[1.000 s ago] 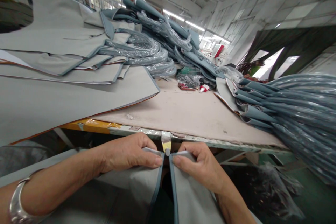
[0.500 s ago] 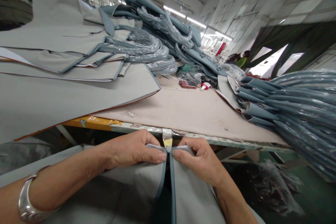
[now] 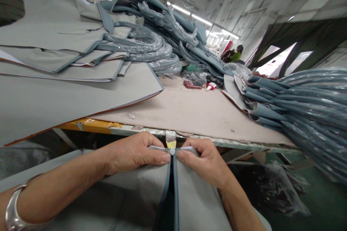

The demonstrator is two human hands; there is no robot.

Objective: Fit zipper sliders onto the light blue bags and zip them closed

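Pinching grey mat (image 3: 195, 202) corners together, left hand (image 3: 132, 153) and right hand (image 3: 207, 164) grip tight, apparently touching.

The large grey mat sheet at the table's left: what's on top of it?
On the large grey mat sheet lie more flat grey mats with blue-grey edging, then plastic-wrapped coils of blue-grey trim. How many mats are stacked is hidden.

No legible text, labels (all too blurred).
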